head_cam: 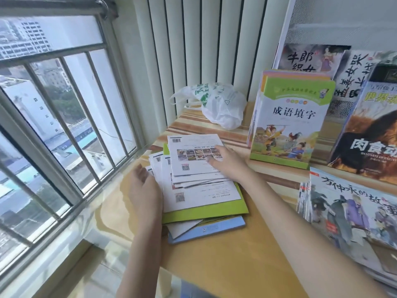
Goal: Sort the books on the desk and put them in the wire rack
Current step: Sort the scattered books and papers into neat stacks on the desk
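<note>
A: Where do we stand?

B: Partway, I judge. Several books stand in the wire rack (335, 108) at two o'clock, the green-topped book (285, 123) upright at its front. A loose pile (199, 190) of thin, glossy paperbacks lies fanned at the middle of the tabletop (225, 254), back covers up, unsorted.

A: And my hands?

B: I've got the right hand (227, 162) flat on the top booklet (195, 155), fingers straight, pressing, no grip closed. The left hand (144, 190) sits relaxed against the pile's nine o'clock edge, holding nothing. A crinkled plastic bag (219, 104) slumps at twelve.
</note>
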